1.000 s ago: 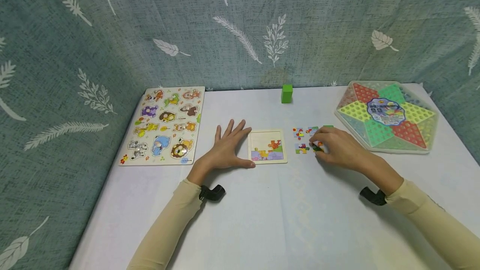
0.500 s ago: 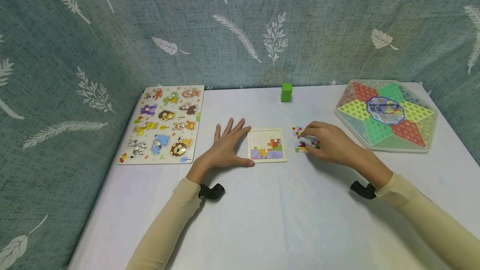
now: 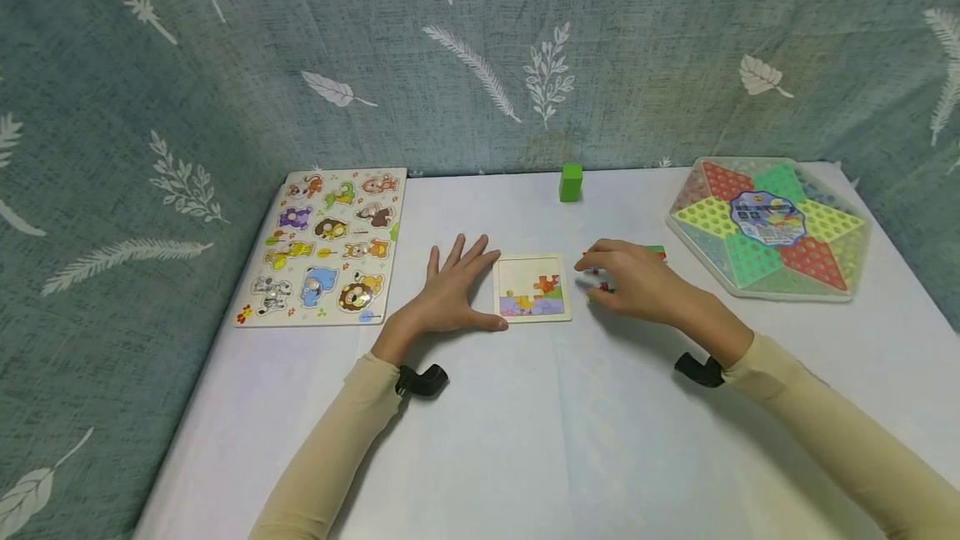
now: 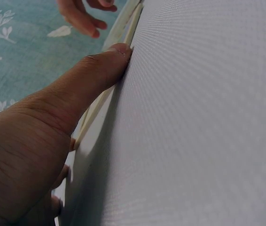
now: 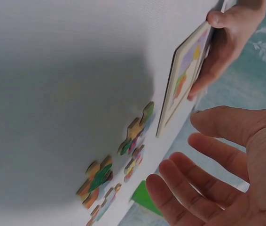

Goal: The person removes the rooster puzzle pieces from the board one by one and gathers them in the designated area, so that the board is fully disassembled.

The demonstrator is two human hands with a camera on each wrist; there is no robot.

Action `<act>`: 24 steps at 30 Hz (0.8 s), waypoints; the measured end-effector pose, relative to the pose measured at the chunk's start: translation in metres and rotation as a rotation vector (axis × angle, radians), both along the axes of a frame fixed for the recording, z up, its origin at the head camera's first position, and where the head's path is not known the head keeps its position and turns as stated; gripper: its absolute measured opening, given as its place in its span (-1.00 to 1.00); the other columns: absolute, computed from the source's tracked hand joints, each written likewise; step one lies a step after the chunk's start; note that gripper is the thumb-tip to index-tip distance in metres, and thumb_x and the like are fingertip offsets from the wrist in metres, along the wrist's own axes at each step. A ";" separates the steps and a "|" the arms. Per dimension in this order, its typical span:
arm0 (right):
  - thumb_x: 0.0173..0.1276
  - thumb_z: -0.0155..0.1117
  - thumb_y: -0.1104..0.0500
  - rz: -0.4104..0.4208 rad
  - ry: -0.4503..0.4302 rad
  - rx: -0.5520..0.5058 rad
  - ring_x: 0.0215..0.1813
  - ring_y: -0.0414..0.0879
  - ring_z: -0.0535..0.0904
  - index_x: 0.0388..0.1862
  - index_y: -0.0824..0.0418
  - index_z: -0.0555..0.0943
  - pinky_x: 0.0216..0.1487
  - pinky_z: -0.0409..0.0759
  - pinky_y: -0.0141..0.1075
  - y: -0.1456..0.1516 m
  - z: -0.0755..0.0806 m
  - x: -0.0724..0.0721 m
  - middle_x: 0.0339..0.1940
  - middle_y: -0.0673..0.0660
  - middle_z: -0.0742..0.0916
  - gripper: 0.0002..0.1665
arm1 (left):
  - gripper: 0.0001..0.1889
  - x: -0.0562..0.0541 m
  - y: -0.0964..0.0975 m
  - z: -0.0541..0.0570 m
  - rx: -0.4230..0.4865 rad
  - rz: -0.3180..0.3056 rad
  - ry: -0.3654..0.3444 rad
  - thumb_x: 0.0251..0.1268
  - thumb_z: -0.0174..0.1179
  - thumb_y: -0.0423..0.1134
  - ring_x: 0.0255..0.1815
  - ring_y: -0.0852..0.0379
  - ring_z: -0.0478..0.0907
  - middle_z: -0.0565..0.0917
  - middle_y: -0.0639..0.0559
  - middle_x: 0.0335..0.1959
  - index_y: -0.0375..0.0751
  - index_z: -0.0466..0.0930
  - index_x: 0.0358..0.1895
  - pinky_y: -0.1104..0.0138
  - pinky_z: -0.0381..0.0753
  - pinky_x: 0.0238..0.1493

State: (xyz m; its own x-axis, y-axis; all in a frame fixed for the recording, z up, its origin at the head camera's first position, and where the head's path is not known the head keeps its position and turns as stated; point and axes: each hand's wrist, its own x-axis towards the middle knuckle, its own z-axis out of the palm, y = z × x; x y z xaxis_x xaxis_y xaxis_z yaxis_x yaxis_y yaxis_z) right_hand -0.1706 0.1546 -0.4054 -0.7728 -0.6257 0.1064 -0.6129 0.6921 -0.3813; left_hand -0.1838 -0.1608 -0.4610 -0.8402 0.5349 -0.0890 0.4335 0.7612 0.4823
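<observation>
- Puzzle pieces (image 5: 100, 178), at least four loose, lie on the tabletop (image 3: 480, 440) right of one puzzle tray (image 3: 517, 277); those fitted inside we cannot count.
- We judge each piece light, stiff and thin, best pinched by its edges; the tray may slide unless we hold its rim.
- Left hand (image 3: 450, 297): grip spread wide, thumb and forefinger at the tray's left corners.
- Right hand (image 3: 637, 282): grip fairly wide, nothing visible in it, above the loose pieces.
- Around the tray we count one green block (image 3: 571, 183) beyond, one animal board (image 3: 330, 265) left, one hexagonal box (image 3: 768, 223) right.
</observation>
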 end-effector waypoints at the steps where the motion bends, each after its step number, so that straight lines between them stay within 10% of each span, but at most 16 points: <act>1: 0.19 0.45 0.27 0.005 -0.003 -0.002 -0.07 0.04 0.62 -0.02 0.26 0.74 -0.10 0.58 -0.10 -0.001 0.000 0.000 -0.07 0.14 0.70 -0.66 | 0.21 0.000 0.000 0.000 0.000 0.000 0.002 -0.12 0.47 0.37 0.62 -0.13 -0.44 -0.15 0.01 0.65 -0.01 0.07 0.61 -0.17 -0.63 0.42; 24: 0.20 0.44 0.25 0.081 -0.060 0.003 0.03 0.01 0.62 -0.02 0.25 0.73 0.11 0.57 -0.04 -0.038 -0.006 -0.009 -0.06 0.11 0.72 -0.66 | 0.21 0.000 -0.001 -0.002 0.000 -0.007 0.009 -0.11 0.47 0.37 0.62 -0.14 -0.44 -0.15 0.00 0.65 -0.01 0.08 0.61 -0.20 -0.61 0.42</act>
